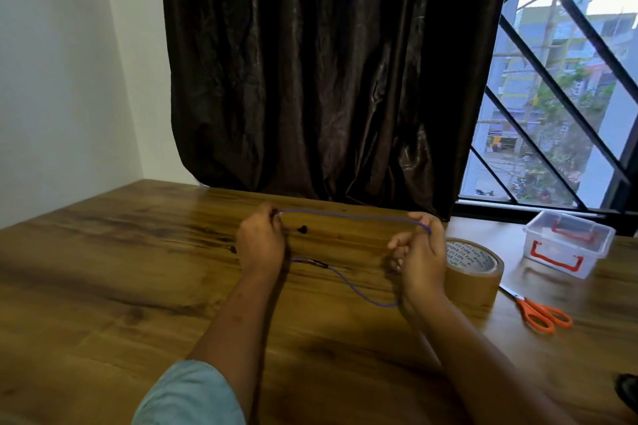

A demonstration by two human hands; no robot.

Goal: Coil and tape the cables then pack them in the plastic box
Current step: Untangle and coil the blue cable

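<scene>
So we've got the thin purple cable point(348, 217) strung between both hands, just above the wooden table point(121, 269). Our left hand point(260, 241) pinches one end, where some dark little plug or earbud bits dangle. Our right hand point(419, 252) has its fingers curled round the far bend.

The long axis runs left to right: top strand nearly straight, lower strand sagging back toward us. It looks featherlight, floppy and a bit springy, so we'd guess it wants to uncoil. Better to hold it at the bends than by the dangly ends.

The brown packing tape roll point(473, 272), orange-handled scissors point(538, 312) and clear plastic box with red latches point(566, 245) sit off to the right.
</scene>
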